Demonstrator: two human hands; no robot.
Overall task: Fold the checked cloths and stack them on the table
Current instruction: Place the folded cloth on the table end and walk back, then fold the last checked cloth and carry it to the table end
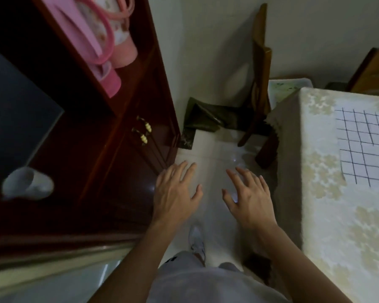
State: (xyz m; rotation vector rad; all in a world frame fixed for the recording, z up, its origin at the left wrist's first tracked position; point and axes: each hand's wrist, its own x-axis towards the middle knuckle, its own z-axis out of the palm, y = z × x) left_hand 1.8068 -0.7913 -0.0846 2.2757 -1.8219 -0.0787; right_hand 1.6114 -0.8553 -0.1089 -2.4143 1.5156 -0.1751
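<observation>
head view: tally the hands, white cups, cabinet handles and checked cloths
hands: 2 (left hand, right hand)
white cup: 1
cabinet handles: 2
checked cloth: 1 seen, layers unclear
total: 6

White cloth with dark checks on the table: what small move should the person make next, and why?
Probably turn right and reach the right hand to the white checked cloth: it lies flat on the floral-covered table, while that hand and the left hand hang open and empty over the pale floor.
</observation>
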